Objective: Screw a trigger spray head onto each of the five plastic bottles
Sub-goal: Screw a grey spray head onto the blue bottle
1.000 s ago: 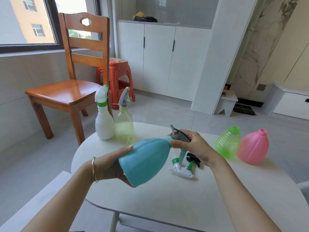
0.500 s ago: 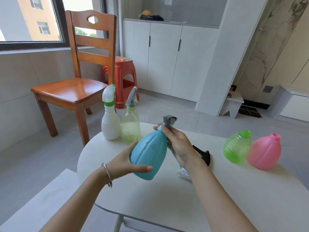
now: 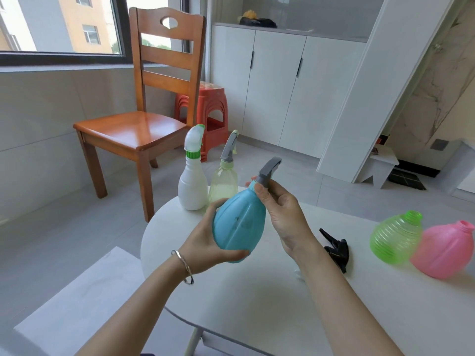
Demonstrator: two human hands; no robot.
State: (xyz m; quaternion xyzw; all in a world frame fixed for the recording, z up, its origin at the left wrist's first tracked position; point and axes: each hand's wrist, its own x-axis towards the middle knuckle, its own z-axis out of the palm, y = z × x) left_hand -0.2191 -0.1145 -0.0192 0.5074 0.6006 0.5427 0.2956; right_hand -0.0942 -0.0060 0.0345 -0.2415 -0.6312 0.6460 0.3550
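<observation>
My left hand (image 3: 205,242) cups the base of a blue bottle (image 3: 237,224), held tilted above the white table (image 3: 257,299). My right hand (image 3: 281,214) grips its neck and the grey spray head (image 3: 268,169) sitting on it. A white bottle (image 3: 192,187) with a white-and-green head and a pale yellow-green bottle (image 3: 223,182) with a grey head stand upright at the table's far left. A green ribbed bottle (image 3: 394,237) and a pink bottle (image 3: 443,250) lie headless at the right. A black spray head (image 3: 335,249) lies on the table behind my right wrist.
A wooden chair (image 3: 144,119) stands beyond the table's far left edge, a red plastic stool (image 3: 205,109) behind it. White cabinets (image 3: 277,83) line the back wall. A small white step stool (image 3: 380,165) is on the floor at right.
The blue bottle has swung from lying sideways to nearly upright, with the grey head now on top. My right hand shifted along the neck. The camera view drifted left.
</observation>
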